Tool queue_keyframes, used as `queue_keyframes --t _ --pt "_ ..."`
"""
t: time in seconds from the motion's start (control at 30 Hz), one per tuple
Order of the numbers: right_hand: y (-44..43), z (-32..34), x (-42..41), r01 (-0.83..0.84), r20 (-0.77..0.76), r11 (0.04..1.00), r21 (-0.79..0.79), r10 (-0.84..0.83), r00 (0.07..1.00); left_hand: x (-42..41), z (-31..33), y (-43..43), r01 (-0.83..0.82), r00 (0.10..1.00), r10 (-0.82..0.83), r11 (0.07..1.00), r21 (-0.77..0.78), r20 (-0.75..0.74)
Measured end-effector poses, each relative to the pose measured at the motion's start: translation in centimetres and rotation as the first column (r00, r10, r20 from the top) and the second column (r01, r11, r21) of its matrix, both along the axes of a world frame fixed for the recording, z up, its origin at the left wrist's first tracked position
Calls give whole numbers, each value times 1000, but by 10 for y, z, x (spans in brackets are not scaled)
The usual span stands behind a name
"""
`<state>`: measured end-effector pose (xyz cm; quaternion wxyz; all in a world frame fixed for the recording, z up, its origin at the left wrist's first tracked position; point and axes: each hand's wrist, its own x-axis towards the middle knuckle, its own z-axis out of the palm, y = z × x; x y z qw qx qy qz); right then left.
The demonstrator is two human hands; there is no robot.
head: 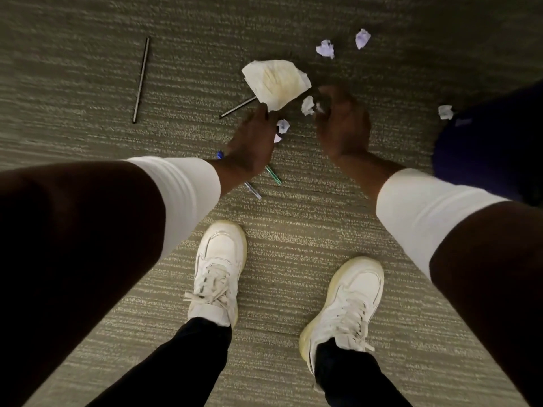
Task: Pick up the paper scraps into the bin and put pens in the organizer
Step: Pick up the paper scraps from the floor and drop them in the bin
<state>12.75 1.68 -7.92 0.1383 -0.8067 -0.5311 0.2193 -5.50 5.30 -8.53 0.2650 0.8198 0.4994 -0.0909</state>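
Bent over the carpet (88, 69), my left hand (252, 142) pinches a stained napkin (277, 80); my right hand (343, 124) closes on a small paper scrap (308, 105). Pens (273, 175) underfoot risk rolling; loose scraps (325, 49) may drop.

A grey-green carpet (88, 69) with fine pale horizontal streaks is covering the whole floor, lying under dim, warm light that is fading toward the darker corners, with no walls or furniture showing.
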Motion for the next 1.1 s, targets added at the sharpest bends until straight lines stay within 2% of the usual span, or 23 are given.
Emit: queue_keyframes --t 0.1,0.23,0.33,0.53,0.63,0.73,0.87,0.97,1.1 --pt "20 -6 -3 -1 55 999 -42 3 998 -1 -3 -1 34 999 -34 999 0 37" --pt "28 -12 -5 36 -30 997 -68 -38 999 2 -5 0 144 989 -144 989 19 42" --pt "28 -16 -8 -12 -22 995 -100 10 1000 5 -6 2 175 984 -175 984 14 7" --pt "31 -15 -7 -130 -11 986 -100 130 991 7 0 0 218 973 -224 972 88 56" --pt "30 -15 -8 -178 -57 980 -90 174 983 9 4 -2 208 974 -215 974 86 73" --pt "21 -11 -9 -124 -61 988 -97 118 991 9 9 -7 168 984 -170 985 40 51" --pt "6 -5 -9 -50 -1 990 -136 50 999 7 20 -13 7 995 -6 1000 -9 99" --pt "5 -1 -9 -25 -66 996 -88 20 998 5 26 -17 -69 989 67 998 10 135" --pt "14 -2 -23 -133 -99 985 -106 123 987 1 28 -25 -114 984 111 993 15 142"
